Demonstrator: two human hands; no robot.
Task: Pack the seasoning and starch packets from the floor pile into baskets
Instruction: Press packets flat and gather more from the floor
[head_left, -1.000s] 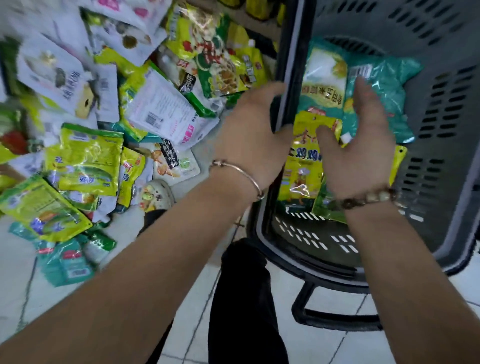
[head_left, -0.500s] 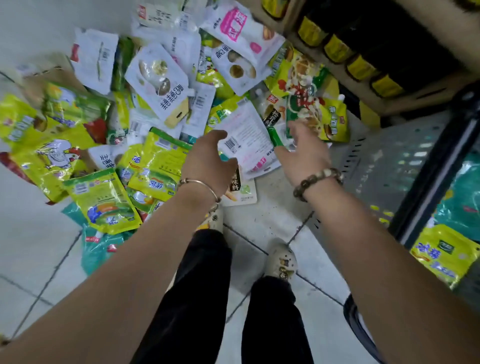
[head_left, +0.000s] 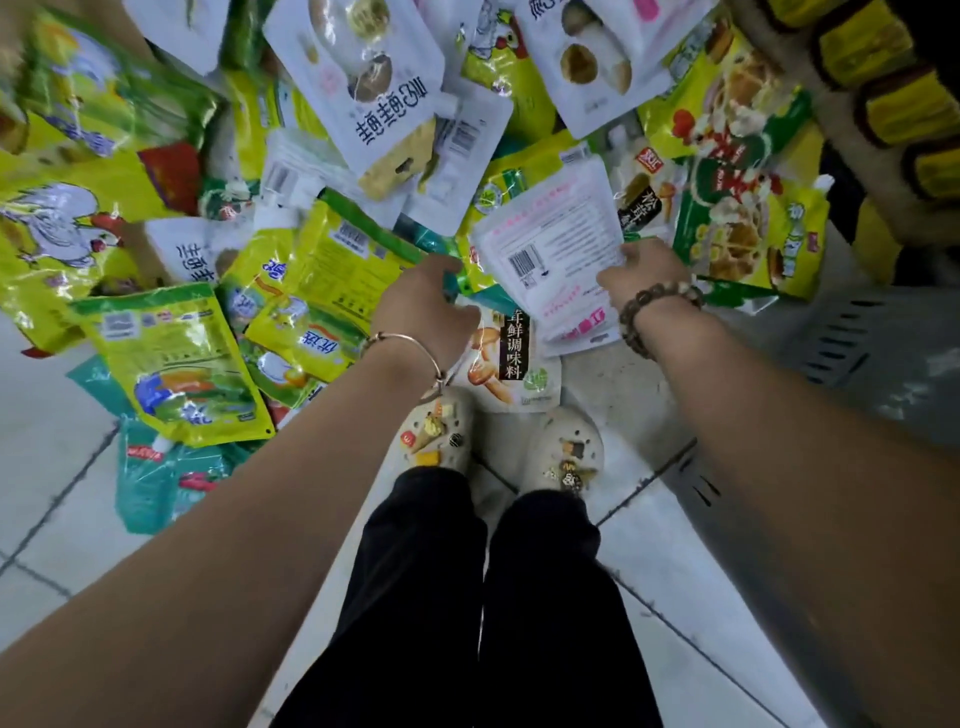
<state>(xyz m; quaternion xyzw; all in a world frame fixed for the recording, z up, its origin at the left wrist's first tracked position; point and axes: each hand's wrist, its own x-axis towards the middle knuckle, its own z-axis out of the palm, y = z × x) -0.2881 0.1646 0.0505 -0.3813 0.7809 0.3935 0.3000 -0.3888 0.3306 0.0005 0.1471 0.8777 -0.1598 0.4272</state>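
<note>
A pile of seasoning and starch packets (head_left: 322, 244), mostly yellow-green and white, covers the floor ahead of me. My right hand (head_left: 644, 275) pinches the right edge of a white packet with a barcode (head_left: 550, 249) that lies on top of the pile. My left hand (head_left: 426, 306) is just to its left, fingers and thumb curled round the edge of a teal packet (head_left: 453, 280) that is mostly buried. A mushroom seasoning packet (head_left: 514, 358) lies flat between my hands, near my feet. Only a grey wall of the basket (head_left: 857, 353) shows at the right.
My feet in cream clogs (head_left: 436, 431) stand on the tiled floor (head_left: 52, 467) right at the pile's near edge. A low shelf with dark, yellow-labelled bottles (head_left: 909, 104) runs along the upper right. A teal packet (head_left: 156, 467) lies at the pile's lower left.
Both hands left the basket and swung left to the floor pile. The right hand now pinches the white barcode packet and the left has closed on a teal packet.
</note>
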